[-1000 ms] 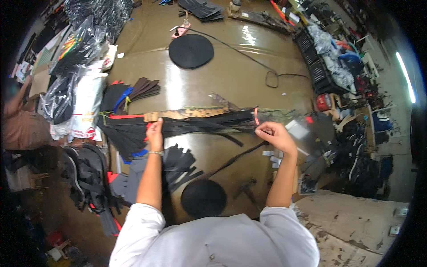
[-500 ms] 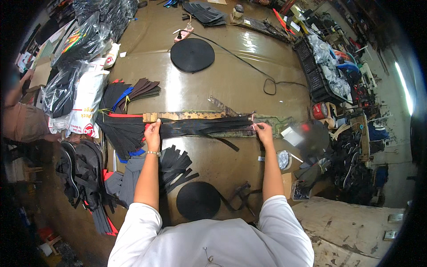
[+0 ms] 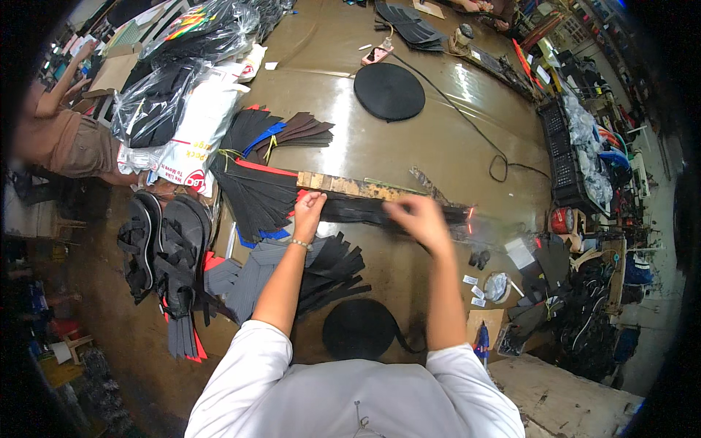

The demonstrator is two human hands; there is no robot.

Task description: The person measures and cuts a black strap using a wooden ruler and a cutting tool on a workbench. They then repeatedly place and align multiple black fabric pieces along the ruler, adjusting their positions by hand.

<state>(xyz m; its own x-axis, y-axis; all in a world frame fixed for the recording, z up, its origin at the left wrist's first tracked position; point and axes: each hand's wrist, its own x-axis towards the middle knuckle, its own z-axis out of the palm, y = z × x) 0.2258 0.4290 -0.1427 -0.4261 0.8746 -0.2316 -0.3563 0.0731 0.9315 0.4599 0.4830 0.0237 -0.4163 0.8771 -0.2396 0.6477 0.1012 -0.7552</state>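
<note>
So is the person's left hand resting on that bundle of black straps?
Yes, the left hand presses down on the end of the black straps lying along the wooden board.

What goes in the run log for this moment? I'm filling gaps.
left hand pressing black strips | right hand blurred above strips | wooden board behind

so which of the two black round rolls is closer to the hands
The black roll at the near table edge, between the person's forearms, just below the right hand. The other black roll lies far up the table, beside the cable.
</note>
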